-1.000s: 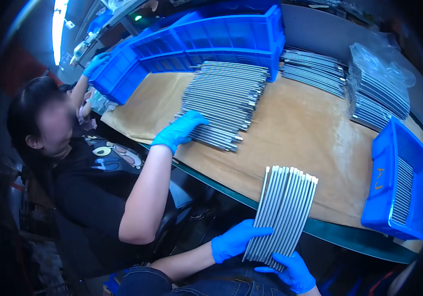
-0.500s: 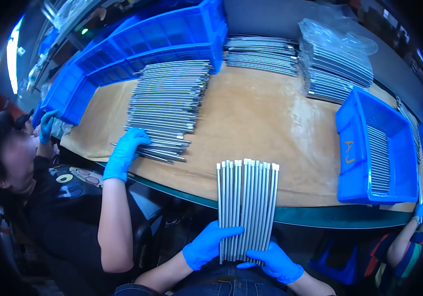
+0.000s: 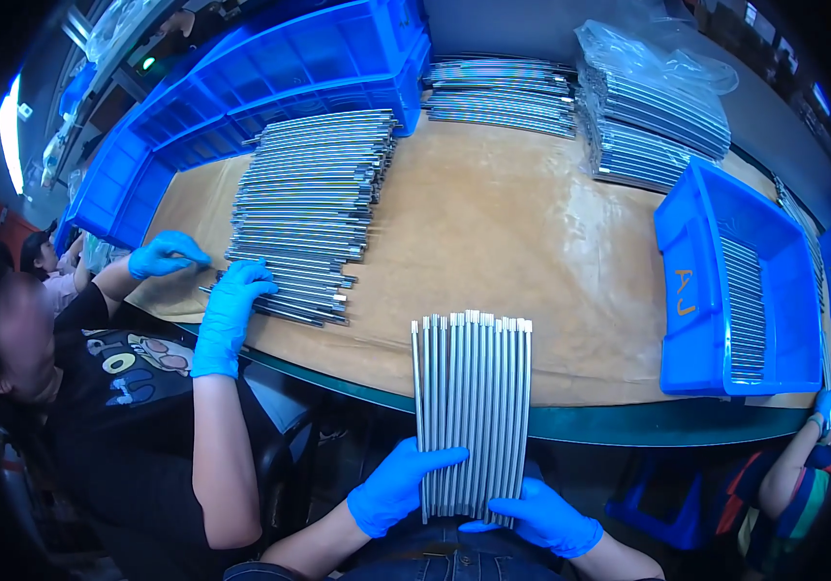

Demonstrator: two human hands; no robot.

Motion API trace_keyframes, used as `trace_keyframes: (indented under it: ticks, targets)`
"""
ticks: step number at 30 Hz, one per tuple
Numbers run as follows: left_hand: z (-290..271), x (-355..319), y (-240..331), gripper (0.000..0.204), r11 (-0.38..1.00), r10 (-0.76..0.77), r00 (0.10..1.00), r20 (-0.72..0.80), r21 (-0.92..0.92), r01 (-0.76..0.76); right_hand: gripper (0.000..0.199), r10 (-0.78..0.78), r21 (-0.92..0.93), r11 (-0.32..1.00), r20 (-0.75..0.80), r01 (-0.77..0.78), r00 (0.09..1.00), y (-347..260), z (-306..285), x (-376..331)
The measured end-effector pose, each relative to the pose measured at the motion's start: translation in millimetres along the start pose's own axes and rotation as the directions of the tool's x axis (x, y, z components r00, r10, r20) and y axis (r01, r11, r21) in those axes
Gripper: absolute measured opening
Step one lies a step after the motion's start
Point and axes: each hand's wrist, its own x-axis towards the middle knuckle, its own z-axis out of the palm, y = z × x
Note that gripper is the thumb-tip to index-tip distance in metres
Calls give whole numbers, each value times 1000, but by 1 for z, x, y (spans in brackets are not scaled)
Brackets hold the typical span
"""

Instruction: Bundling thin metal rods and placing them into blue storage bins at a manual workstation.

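Note:
Both my hands wear blue gloves and hold a flat row of several long grey metal rods (image 3: 474, 407), standing upright in front of the table edge. My left hand (image 3: 398, 487) grips the row's lower left side with the thumb across the front. Under the lower right corner, my right hand (image 3: 543, 516) supports the rods. Their top ends reach over the brown-covered table (image 3: 493, 242).
A co-worker on the left has gloved hands (image 3: 231, 300) on a large stack of rods (image 3: 314, 213). Blue bins (image 3: 270, 77) line the far left; a blue tray with rods (image 3: 735, 281) sits right. More rod piles, some bagged (image 3: 658, 107), lie at the back. Another person's arm (image 3: 803, 465) is lower right.
The rod row has swung from tilted to upright and come to the centre in front of me. The view has shifted right, and the co-worker's hand now rests at the stack's near end.

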Motion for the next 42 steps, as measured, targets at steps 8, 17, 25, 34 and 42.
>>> trace_keyframes:
  ticks: [8,17,25,34,42]
  targets:
    - [5,-1,2,38,1000,1,1000,-19,8,-1,49,1,-134,991,-29,-5,1000,-4,-5,1]
    - [0,1,-3,37,1000,9,1000,-17,25,-8,46,-34,-150,988,-58,25,998,0,-7,5]
    - [-2,3,-3,38,999,34,999,16,31,-35,46,-30,-168,986,-75,17,997,-1,-3,3]
    - [-8,5,-5,39,1000,9,999,45,-6,-9,45,-118,-390,918,-95,73,988,6,-12,6]
    - [-39,19,-17,46,932,-12,969,246,-347,100,38,-23,-159,987,-21,19,1000,2,-5,5]
